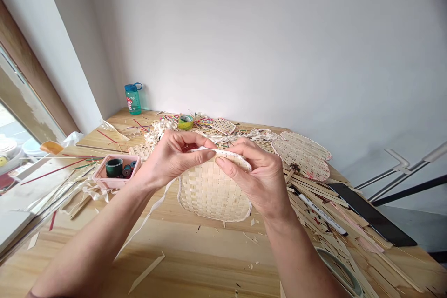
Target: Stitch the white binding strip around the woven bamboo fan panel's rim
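Note:
A pale woven bamboo panel (213,193) with rounded corners hangs tilted above the table, held at its top edge. White edging tape (159,204) runs along that top edge, and its loose tail drops past my left wrist towards the table. Thumb and fingers of my left hand (176,151) pinch the taped edge near the middle. Just to the right, my right hand (260,170) grips the same edge, thumb in front and fingers behind. The two thumbs almost meet. Whether a needle or thread is between the fingers cannot be made out.
A pink basket (101,180) with thread spools stands left. Behind are a green tape roll (186,122) and a teal bottle (133,98). At right lie a larger woven piece (302,153), bamboo strips, a marker (321,212), a black phone-like slab (373,214) and a tape roll (340,270).

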